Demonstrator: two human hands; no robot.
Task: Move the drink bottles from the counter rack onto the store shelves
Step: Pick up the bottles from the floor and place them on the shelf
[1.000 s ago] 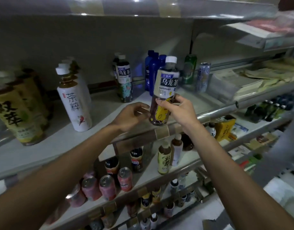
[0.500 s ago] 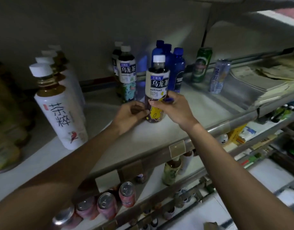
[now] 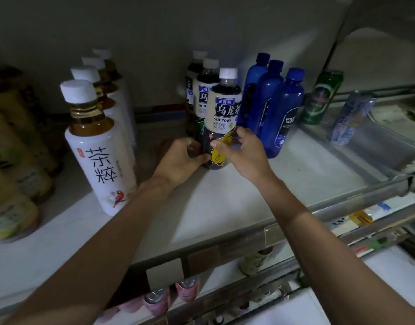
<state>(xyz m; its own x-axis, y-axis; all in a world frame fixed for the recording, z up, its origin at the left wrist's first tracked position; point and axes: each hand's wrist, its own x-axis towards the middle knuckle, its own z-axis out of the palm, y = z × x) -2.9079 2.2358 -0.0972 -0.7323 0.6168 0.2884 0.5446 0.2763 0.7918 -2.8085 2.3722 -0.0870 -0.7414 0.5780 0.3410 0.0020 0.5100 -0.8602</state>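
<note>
A dark oolong tea bottle [image 3: 224,113] with a white cap and cream label stands upright on the white shelf [image 3: 225,202], at the front of a row of two matching bottles [image 3: 205,90]. My left hand [image 3: 178,160] wraps its lower left side. My right hand [image 3: 244,153] holds its lower right side with fingers across the front. Both hands grip the bottle near its base.
Three blue bottles [image 3: 279,113] stand just right of it, then a green can [image 3: 321,97] and a silver-blue can [image 3: 349,118]. White tea bottles [image 3: 101,148] line up to the left, yellow-labelled bottles [image 3: 11,160] beyond. Pink cans [image 3: 171,296] sit on the shelf below.
Both hands have pushed the oolong bottle from the shelf's front edge back into line with the two matching bottles. The camera has moved closer and looks further down.
</note>
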